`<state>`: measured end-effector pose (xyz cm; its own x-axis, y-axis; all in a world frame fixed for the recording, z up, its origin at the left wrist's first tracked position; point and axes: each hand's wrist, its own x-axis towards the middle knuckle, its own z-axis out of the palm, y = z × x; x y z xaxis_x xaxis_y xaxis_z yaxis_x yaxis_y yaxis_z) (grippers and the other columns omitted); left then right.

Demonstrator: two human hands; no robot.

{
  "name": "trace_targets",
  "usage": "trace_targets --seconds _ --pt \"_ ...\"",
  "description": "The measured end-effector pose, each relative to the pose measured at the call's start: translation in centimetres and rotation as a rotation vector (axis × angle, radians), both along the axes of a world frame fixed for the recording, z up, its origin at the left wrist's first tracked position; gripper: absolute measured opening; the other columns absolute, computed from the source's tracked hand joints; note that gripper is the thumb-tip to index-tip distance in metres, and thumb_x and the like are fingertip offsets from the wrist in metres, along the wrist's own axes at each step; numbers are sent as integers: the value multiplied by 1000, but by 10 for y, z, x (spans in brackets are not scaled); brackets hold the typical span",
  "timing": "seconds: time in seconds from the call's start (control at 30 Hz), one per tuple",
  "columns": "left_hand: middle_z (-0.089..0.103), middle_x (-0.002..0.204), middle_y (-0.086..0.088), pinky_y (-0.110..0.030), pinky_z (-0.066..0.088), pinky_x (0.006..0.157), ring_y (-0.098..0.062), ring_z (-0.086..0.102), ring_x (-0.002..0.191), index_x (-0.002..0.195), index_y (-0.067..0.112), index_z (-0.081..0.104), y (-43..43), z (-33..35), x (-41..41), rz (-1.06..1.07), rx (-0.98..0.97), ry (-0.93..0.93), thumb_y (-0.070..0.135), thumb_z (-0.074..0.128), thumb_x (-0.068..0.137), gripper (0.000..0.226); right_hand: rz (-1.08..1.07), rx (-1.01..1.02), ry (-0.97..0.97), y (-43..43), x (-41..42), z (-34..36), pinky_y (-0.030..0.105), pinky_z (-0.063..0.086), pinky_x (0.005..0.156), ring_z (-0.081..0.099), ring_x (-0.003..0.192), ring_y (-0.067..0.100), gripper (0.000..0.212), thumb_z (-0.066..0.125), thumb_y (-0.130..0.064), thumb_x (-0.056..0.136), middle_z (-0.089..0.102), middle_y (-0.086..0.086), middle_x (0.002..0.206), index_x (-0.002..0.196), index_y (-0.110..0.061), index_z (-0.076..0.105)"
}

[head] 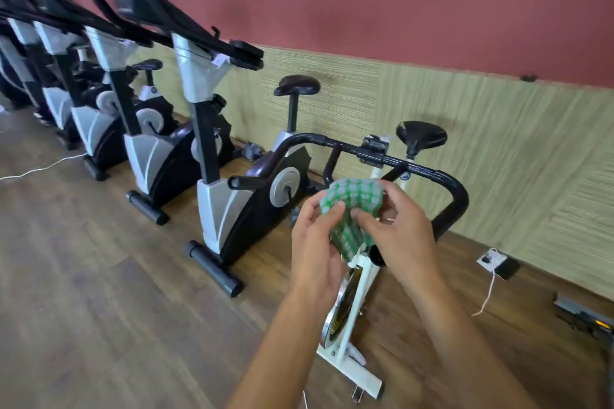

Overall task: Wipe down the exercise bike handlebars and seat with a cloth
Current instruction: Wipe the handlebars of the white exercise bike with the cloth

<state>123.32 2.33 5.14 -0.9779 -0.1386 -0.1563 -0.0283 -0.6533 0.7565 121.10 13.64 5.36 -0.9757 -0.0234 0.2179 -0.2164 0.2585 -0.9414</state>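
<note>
Above the white bike's handlebars, left hand and right hand fingers grip the green-checked cloth; no legible writing.

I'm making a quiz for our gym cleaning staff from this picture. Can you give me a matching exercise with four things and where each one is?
Things:
1. cloth
2. handlebars
3. seat
4. small black box on a cord

Places:
A. on the wooden floor by the wall, at the right
B. held between the left hand and right hand
C. behind the handlebars, on a post near the wall
D. just beyond the hands, on the white bike

Pairs: 1-B, 2-D, 3-C, 4-A
</note>
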Motion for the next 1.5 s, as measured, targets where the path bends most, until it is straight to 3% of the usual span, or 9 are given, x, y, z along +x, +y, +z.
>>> trace_targets --seconds 0.17,0.47,0.7,0.8,0.9,1.03,1.2,1.3,1.5 --pt "66 124 -19 -43 56 87 -35 66 111 131 7 53 -23 -12 15 -55 -166 2 13 71 84 51 289 -163 -190 -5 2 2 26 56 88 71 98 6 29 68 -6 92 77 -9 101 111 -28 69" --pt "65 125 -23 -52 51 99 -41 62 117 129 5 62 -1 -6 10 -1 -196 -24 10 69 83 46 411 -153 -290 27 -41 12 23 53 65 70 68 6 16 75 -7 87 73 -5 73 100 -16 74" --pt "66 127 -16 -50 51 99 -34 64 116 124 7 60 32 3 -5 75 -169 -103 7 79 68 60 584 -510 -699 82 -79 11 36 56 71 73 90 21 17 58 -11 97 73 12 106 113 -9 63" --pt "68 113 -13 -45 55 91 -29 68 100 111 12 58 47 11 -10 106 -159 -92 2 77 66 51 722 -646 -878 99 -82 -1 44 54 93 65 115 31 38 58 -22 96 65 19 127 130 -5 61" --pt "68 107 -13 -43 57 84 -29 69 96 108 14 55 58 19 -12 125 -157 -44 -2 77 67 49 792 -807 -995 107 -77 -8 46 56 95 65 117 33 34 58 -12 90 65 23 127 119 3 70" --pt "66 102 -9 -35 53 75 -21 67 90 109 15 57 61 20 -11 318 -293 -118 1 78 74 43 741 -838 -929 113 -75 0 42 60 83 72 103 30 36 61 -5 84 70 21 119 118 4 69" --pt "64 100 -4 -28 47 79 -14 60 88 103 18 66 63 8 -8 553 -648 -295 22 68 92 11 644 -499 -716 104 -84 25 28 58 61 74 86 22 36 72 -11 80 75 15 107 115 -1 69" --pt "73 87 -1 -26 52 77 -9 68 76 104 10 71 73 15 -11 304 -485 -292 42 47 102 40 657 -259 -561 87 -85 43 28 57 67 75 87 22 22 72 -9 86 77 11 98 107 -4 73" --pt "72 112 -20 -39 59 76 -27 74 91 126 5 62 67 43 -17 210 170 -142 56 36 101 62 721 -105 -438 39 -71 66 39 59 86 75 89 25 16 68 -9 92 77 13 93 106 -4 73"
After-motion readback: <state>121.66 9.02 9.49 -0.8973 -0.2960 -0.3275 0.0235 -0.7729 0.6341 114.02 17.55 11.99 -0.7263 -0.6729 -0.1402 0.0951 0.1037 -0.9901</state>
